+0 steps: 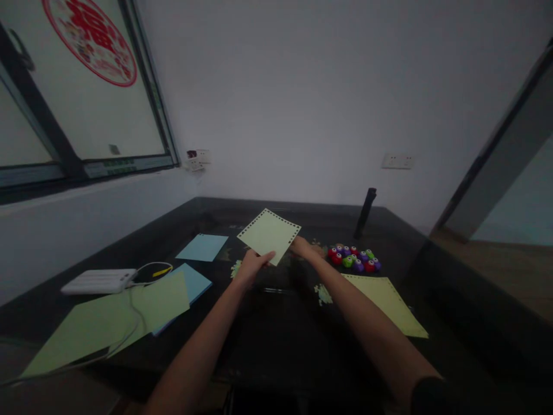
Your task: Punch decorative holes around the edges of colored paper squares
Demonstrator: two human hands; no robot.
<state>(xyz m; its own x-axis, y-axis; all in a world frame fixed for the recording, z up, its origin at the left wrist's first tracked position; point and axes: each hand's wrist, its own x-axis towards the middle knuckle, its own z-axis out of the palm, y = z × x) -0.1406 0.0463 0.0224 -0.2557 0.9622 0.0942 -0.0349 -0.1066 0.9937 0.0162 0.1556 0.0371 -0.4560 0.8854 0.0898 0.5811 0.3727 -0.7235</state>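
A pale yellow-green sheet of paper (268, 233) is held up over the dark table, tilted with one corner toward me. Small dark holes run along its two far edges. My left hand (254, 265) pinches its near corner, thumb on top. Close to the sheet's right corner, my right hand (306, 249) is closed; its fingertips are partly hidden, and what they grip cannot be made out. To the right of that hand sits a cluster of small round red, purple and green pieces (353, 259), with pale dots on top.
Another yellow sheet with edge holes (384, 300) lies right. On the left are a blue sheet (203, 248), more green sheets (116, 314), a white power bank (101, 281) and its cable. A black upright object (365, 213) stands at the back right. Paper scraps (323, 294) lie about.
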